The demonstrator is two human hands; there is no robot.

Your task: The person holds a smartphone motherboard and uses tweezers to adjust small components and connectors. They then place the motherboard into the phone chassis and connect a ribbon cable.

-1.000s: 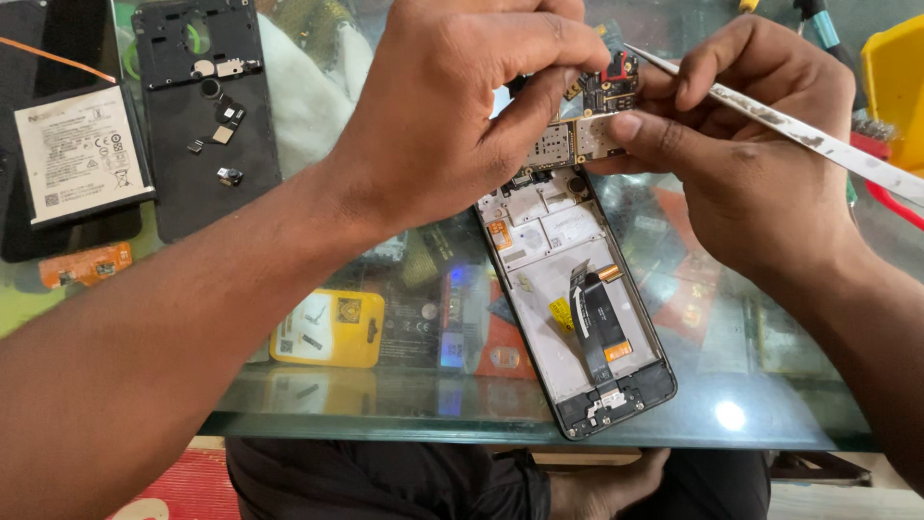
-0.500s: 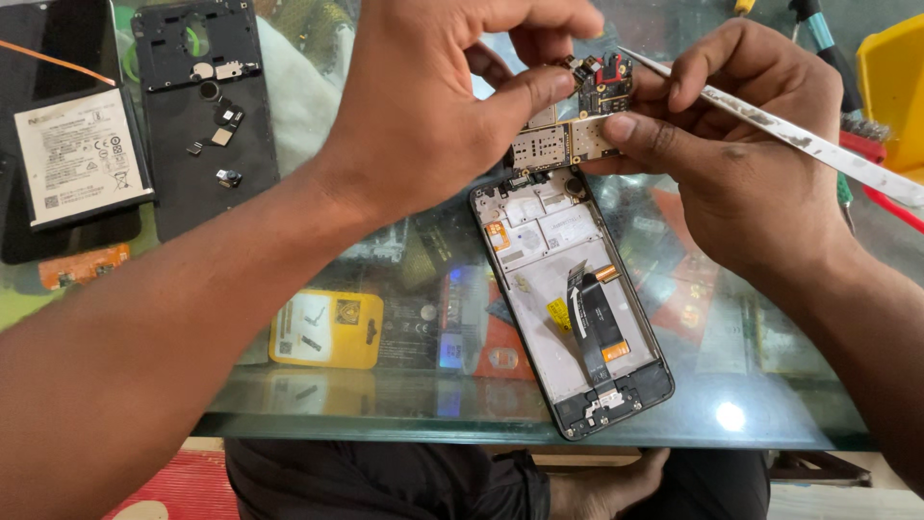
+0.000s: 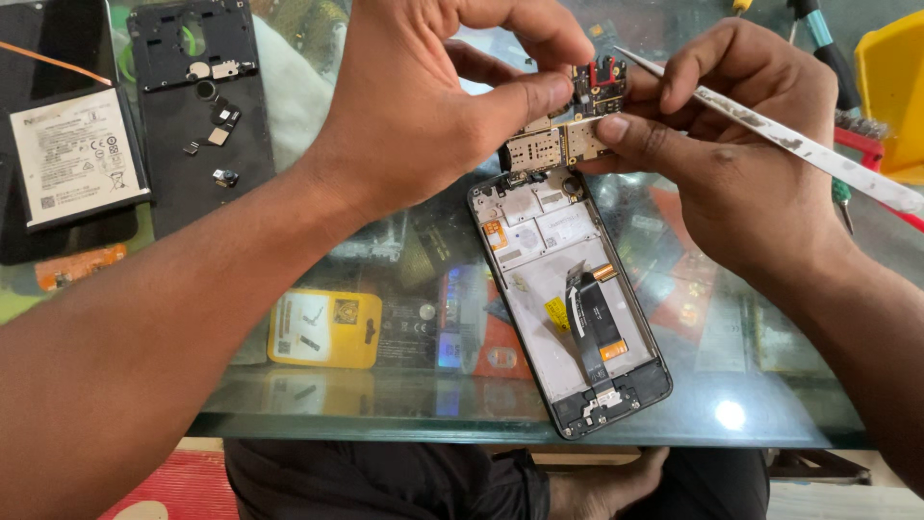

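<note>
I see both hands raised over the worktop, pinching the same part from either side: my left hand (image 3: 414,106) closes thumb and forefinger on the left end of a small circuit board (image 3: 568,130), and my right hand (image 3: 741,164) pinches its right end while also carrying a thin metal pry tool (image 3: 799,144) between its fingers. The circuit board is held in the air just above the top edge of the opened phone (image 3: 568,308). Its lower strip runs roughly left to right, with a short arm rising at the right end toward the far side of the worktop. The pry tool slants away from it, down to the right.

The opened phone lies flat on the glass worktop (image 3: 731,414), long axis running from far-left to near-right, a black flex cable (image 3: 592,323) along its middle. To the left, well apart, lie the black back cover (image 3: 207,106) with small loose parts on it, and a battery (image 3: 77,154) farther left. A yellow bin (image 3: 890,87) stands at the far right, screwdrivers beside it. My left forearm crosses the near-left part of the view and hides the worktop there.
</note>
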